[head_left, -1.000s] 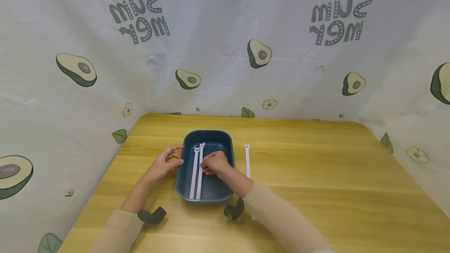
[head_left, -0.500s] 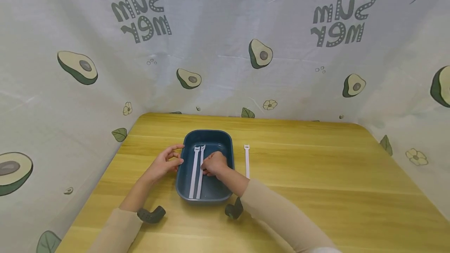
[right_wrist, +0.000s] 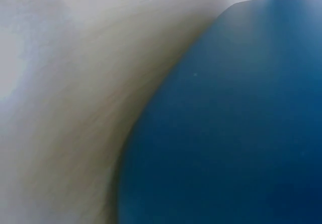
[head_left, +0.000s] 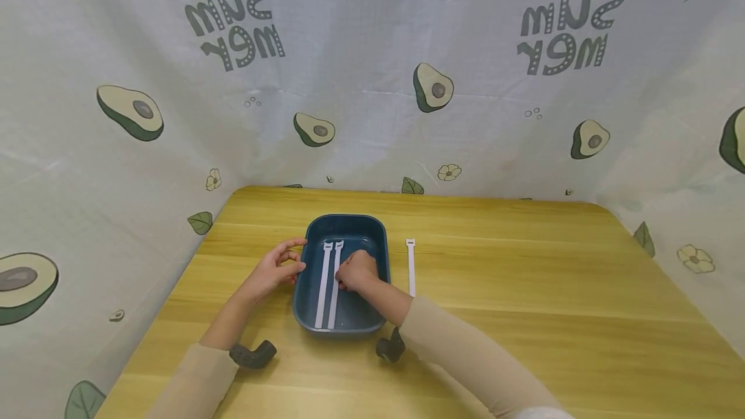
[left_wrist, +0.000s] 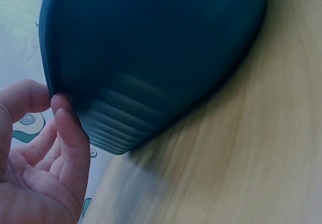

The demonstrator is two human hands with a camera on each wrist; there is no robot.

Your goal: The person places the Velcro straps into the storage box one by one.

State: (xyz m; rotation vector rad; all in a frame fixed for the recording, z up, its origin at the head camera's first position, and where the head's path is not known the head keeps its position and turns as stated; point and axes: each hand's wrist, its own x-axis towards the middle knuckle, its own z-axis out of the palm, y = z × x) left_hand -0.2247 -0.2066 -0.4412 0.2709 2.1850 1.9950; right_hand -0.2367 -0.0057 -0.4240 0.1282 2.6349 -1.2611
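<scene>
In the head view, a dark blue rectangular tray (head_left: 361, 319) stands on the wooden table, left of centre. Two long white strap ties with slotted heads, the left one (head_left: 321, 286) and the right one (head_left: 334, 302), lie side by side inside it, a narrow gap between them. Reaching over the right wall, my right hand (head_left: 357, 270) pinches the right strap near its middle; its fingertips are partly hidden. My left hand (head_left: 272, 273) holds the tray's left rim, index finger at the edge and thumb (left_wrist: 65, 116) against the outer wall in the left wrist view.
A third white strap tie (head_left: 410, 264) lies on the table (head_left: 524, 290) right of the tray, its lower end hidden by my right forearm. A printed avocado curtain (head_left: 372, 83) encloses the back and sides. The right wrist view mostly shows the tray's outer wall (right_wrist: 226, 123).
My right hand has shifted the right strap slightly toward me and rightward, so its head now sits level with and apart from the left strap's. My left hand stays at the rim.
</scene>
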